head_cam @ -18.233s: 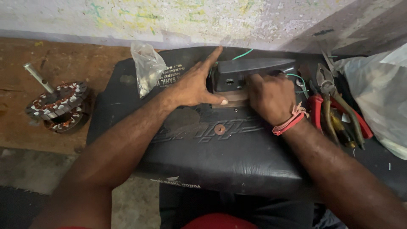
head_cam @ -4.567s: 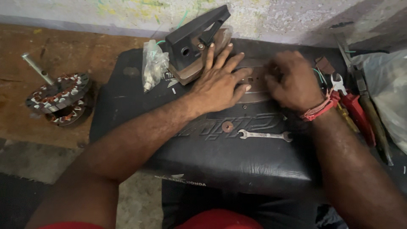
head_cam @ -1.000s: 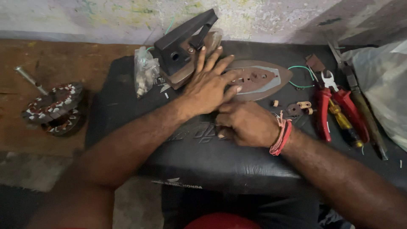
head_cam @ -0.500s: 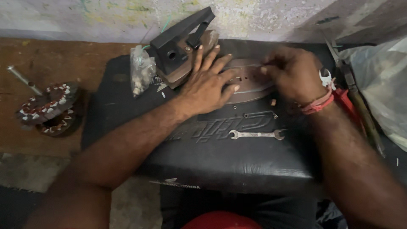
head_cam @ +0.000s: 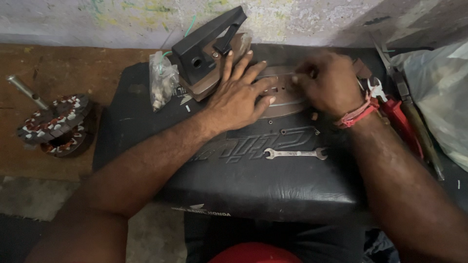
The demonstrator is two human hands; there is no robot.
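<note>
My left hand lies flat on the soleplate, fingers spread and straight, palm down, closed on nothing: it only pins the plate to the black seat. My right hand is curled over the plate's far end, fingertips bunched together at a point near its top edge. They look pinched on something small there (a screw, I would guess), but the picture is blurred and my knuckles hide it, so I cannot tell what, if anything, they have hold of.

To do this well, I judge the left palm should keep even weight on the plate so it does not slide on the smooth seat, and the right fingertips should work straight down over the hole, not at a slant, since small parts would roll off easily.

Both forearms come in from below, the left crossing diagonally from the lower left, wrist level; the right comes from the lower right, wrist bent slightly down, a red band around it.

The iron body stands tilted just behind my left fingers, touching the plate's left side. A spanner lies on the seat near me, apart from both hands. Pliers lie right of my wrist; a small bag sits left of the iron body, and a winding rests on the floor well apart.
</note>
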